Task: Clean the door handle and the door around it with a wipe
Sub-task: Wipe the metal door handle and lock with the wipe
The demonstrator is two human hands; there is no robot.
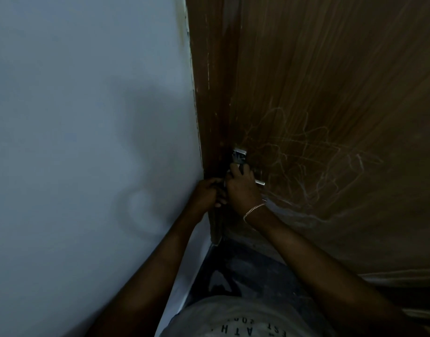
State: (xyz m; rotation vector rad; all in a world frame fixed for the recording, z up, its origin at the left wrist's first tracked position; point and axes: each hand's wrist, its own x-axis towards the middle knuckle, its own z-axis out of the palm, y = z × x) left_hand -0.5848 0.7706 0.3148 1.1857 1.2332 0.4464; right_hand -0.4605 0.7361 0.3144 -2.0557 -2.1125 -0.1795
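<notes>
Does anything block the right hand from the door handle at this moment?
Nothing visible does. The right hand covers the silver metal lever handle, only its tip and top plate showing; the left hand sits beside it at the edge of the brown wooden door. I cannot make out the wipe.

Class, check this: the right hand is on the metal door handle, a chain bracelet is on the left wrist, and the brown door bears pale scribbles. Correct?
The head view shows the bracelet on the right wrist, not the left. The right hand is on the door handle, and the door bears pale scribbles.
</notes>
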